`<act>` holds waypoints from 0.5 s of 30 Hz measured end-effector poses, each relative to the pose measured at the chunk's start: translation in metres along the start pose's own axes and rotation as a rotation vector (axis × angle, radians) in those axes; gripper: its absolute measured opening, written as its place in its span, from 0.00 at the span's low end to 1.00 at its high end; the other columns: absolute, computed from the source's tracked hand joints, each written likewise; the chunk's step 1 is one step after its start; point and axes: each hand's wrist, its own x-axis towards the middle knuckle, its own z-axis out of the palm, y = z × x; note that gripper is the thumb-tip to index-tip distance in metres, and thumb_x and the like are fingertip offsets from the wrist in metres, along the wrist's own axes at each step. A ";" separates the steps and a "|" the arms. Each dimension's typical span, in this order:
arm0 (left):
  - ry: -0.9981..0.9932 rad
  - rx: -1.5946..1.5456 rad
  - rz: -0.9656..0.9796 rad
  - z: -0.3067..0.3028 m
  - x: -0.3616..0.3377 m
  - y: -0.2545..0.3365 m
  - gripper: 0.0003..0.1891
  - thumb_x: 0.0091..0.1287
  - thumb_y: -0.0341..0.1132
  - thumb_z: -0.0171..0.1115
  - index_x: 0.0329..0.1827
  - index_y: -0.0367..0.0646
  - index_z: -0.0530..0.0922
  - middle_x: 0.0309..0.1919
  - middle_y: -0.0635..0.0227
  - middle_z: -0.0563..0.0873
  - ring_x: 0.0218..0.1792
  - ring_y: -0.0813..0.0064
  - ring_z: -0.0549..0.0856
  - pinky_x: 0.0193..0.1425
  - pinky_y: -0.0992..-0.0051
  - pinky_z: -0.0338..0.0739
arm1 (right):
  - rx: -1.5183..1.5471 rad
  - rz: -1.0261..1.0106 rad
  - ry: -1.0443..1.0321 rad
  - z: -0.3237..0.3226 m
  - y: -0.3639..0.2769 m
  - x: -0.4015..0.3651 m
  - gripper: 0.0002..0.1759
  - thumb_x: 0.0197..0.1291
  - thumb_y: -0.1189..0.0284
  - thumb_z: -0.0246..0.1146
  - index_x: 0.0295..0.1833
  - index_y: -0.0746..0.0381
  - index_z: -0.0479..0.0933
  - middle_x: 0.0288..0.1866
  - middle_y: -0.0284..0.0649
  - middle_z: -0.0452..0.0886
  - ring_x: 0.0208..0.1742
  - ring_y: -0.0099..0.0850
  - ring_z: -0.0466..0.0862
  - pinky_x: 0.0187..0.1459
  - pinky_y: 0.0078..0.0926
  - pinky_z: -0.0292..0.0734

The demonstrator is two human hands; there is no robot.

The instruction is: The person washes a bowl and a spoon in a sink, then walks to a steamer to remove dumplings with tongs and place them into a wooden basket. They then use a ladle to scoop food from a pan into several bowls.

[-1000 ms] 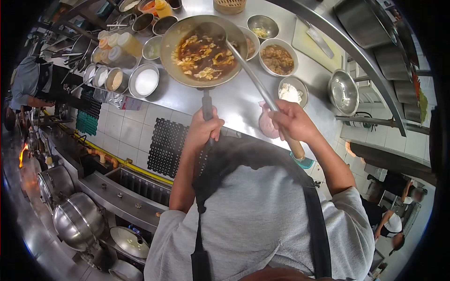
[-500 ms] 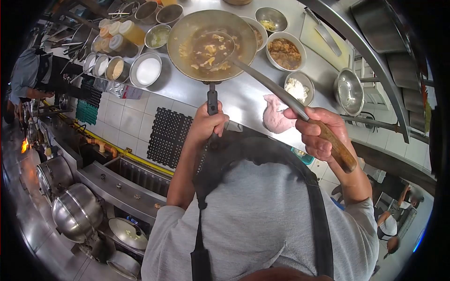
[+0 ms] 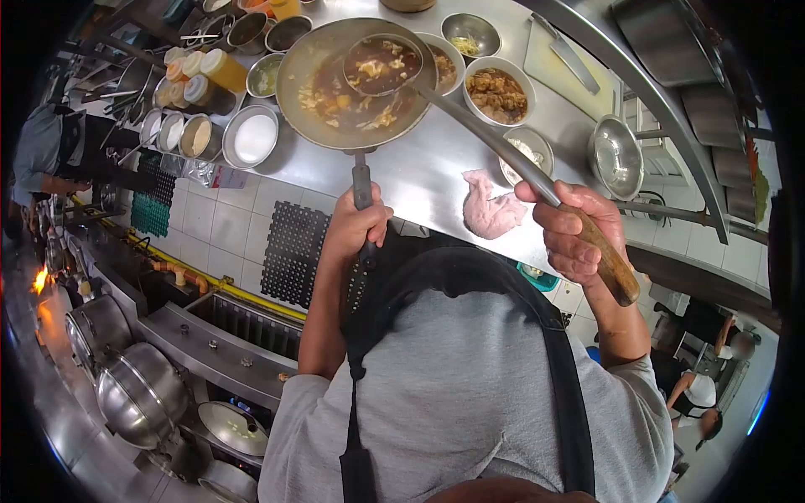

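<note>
My left hand [image 3: 359, 225] is wrapped round the black handle of a frying pan [image 3: 293, 92], which holds brown sauce with pale and yellow bits. My right hand [image 3: 579, 230] grips the wooden handle of a long ladle [image 3: 490, 138]. The ladle's round bowl is over the pan, filled with brown sauce and pale pieces. Right of the pan stands a white bowl [image 3: 530, 84] of brown chunks in sauce, partly overlapping nothing of the pan. Another bowl [image 3: 455, 80] is half hidden behind the pan's rim. Below the ladle's shaft lies a crumpled pink cloth [image 3: 486, 210], near my right hand.
A bowl of white powder [image 3: 251, 138], squeeze bottles [image 3: 225, 69] and several metal containers stand at left. A knife [image 3: 574, 65] lies on a cutting board [image 3: 545, 59] at right, near a steel bowl [image 3: 616, 159]. A flame [image 3: 39, 279] burns at far left; other people work on both sides.
The ladle's bowl has risen from the sauce towards the pan's upper right and now holds sauce. Pan and left hand appear shifted slightly left in view.
</note>
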 end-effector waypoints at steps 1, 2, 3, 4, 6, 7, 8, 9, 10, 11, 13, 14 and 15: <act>0.001 -0.009 0.015 0.000 -0.001 0.001 0.12 0.62 0.20 0.64 0.43 0.41 0.70 0.17 0.73 0.73 0.13 0.81 0.71 0.19 0.74 0.72 | 0.000 -0.007 0.001 0.001 -0.001 0.000 0.30 0.85 0.65 0.40 0.77 0.82 0.56 0.34 0.41 0.74 0.22 0.34 0.85 0.22 0.30 0.88; 0.003 -0.017 0.029 -0.001 -0.002 0.002 0.12 0.62 0.20 0.63 0.43 0.41 0.70 0.18 0.73 0.73 0.13 0.81 0.72 0.19 0.74 0.72 | -0.023 -0.036 -0.009 0.002 -0.002 0.000 0.30 0.84 0.66 0.41 0.75 0.82 0.60 0.33 0.41 0.75 0.22 0.34 0.87 0.22 0.28 0.89; -0.003 -0.016 0.026 0.000 -0.003 0.002 0.12 0.62 0.20 0.63 0.43 0.41 0.70 0.18 0.73 0.73 0.13 0.81 0.72 0.19 0.74 0.72 | -0.046 -0.065 -0.020 0.003 -0.004 -0.001 0.29 0.84 0.66 0.42 0.73 0.82 0.63 0.33 0.40 0.77 0.23 0.34 0.88 0.22 0.27 0.90; 0.021 -0.036 0.023 -0.001 -0.004 0.003 0.12 0.62 0.20 0.63 0.44 0.41 0.70 0.18 0.74 0.73 0.13 0.81 0.71 0.19 0.75 0.72 | -0.066 -0.073 -0.015 0.005 -0.007 -0.001 0.29 0.84 0.66 0.43 0.73 0.82 0.63 0.33 0.41 0.77 0.22 0.34 0.87 0.21 0.27 0.89; 0.034 -0.054 0.021 -0.002 -0.006 0.003 0.13 0.62 0.20 0.63 0.45 0.41 0.70 0.18 0.74 0.72 0.13 0.81 0.71 0.19 0.75 0.72 | -0.105 -0.099 -0.008 0.002 -0.013 -0.002 0.29 0.84 0.66 0.41 0.74 0.83 0.60 0.33 0.41 0.76 0.21 0.32 0.85 0.20 0.28 0.88; 0.056 -0.065 0.025 -0.004 -0.007 0.004 0.13 0.63 0.20 0.62 0.46 0.42 0.70 0.18 0.75 0.72 0.14 0.82 0.71 0.19 0.75 0.72 | -0.144 -0.119 -0.002 0.000 -0.016 -0.002 0.29 0.85 0.66 0.39 0.74 0.83 0.57 0.33 0.41 0.74 0.20 0.31 0.83 0.19 0.29 0.86; 0.078 -0.075 0.029 -0.006 -0.009 0.004 0.13 0.63 0.20 0.62 0.46 0.42 0.70 0.18 0.75 0.72 0.14 0.82 0.71 0.20 0.76 0.72 | -0.192 -0.142 0.036 -0.001 -0.019 -0.002 0.28 0.85 0.66 0.41 0.73 0.82 0.60 0.32 0.39 0.74 0.17 0.29 0.81 0.17 0.26 0.83; 0.070 -0.075 0.026 -0.008 -0.010 0.003 0.13 0.63 0.20 0.62 0.46 0.42 0.70 0.18 0.75 0.72 0.14 0.82 0.71 0.20 0.76 0.72 | -0.193 -0.150 0.039 -0.005 -0.021 0.000 0.28 0.85 0.66 0.41 0.73 0.82 0.60 0.32 0.39 0.74 0.17 0.29 0.81 0.17 0.26 0.83; 0.099 -0.059 0.040 -0.011 -0.011 0.003 0.13 0.64 0.20 0.62 0.46 0.43 0.70 0.18 0.76 0.71 0.14 0.82 0.71 0.20 0.76 0.72 | -0.233 -0.166 0.071 -0.011 -0.024 0.002 0.28 0.85 0.66 0.42 0.73 0.81 0.62 0.31 0.38 0.74 0.17 0.28 0.81 0.16 0.25 0.82; 0.128 -0.043 0.054 -0.015 -0.012 0.002 0.13 0.64 0.20 0.62 0.47 0.43 0.70 0.19 0.76 0.71 0.14 0.82 0.70 0.19 0.76 0.72 | -0.272 -0.182 0.104 -0.016 -0.026 0.004 0.27 0.85 0.66 0.43 0.72 0.81 0.64 0.30 0.37 0.75 0.16 0.27 0.80 0.15 0.23 0.81; 0.104 -0.039 0.062 -0.021 -0.015 0.002 0.13 0.65 0.20 0.62 0.46 0.43 0.70 0.19 0.76 0.71 0.14 0.83 0.70 0.19 0.76 0.71 | -0.344 -0.198 0.170 -0.029 -0.031 0.011 0.25 0.83 0.66 0.48 0.70 0.78 0.68 0.28 0.35 0.75 0.15 0.24 0.79 0.13 0.20 0.77; 0.129 -0.026 0.071 -0.023 -0.017 0.002 0.11 0.67 0.21 0.61 0.47 0.43 0.70 0.20 0.76 0.72 0.14 0.83 0.69 0.19 0.76 0.70 | -0.460 -0.206 0.247 -0.042 -0.034 0.017 0.24 0.82 0.66 0.52 0.69 0.77 0.70 0.27 0.34 0.76 0.15 0.24 0.78 0.13 0.20 0.74; 0.157 -0.014 0.079 -0.026 -0.018 0.002 0.10 0.69 0.23 0.60 0.48 0.44 0.70 0.21 0.75 0.72 0.14 0.84 0.69 0.19 0.77 0.69 | -0.576 -0.212 0.322 -0.052 -0.037 0.022 0.24 0.80 0.66 0.55 0.67 0.76 0.72 0.26 0.34 0.76 0.15 0.24 0.78 0.12 0.20 0.71</act>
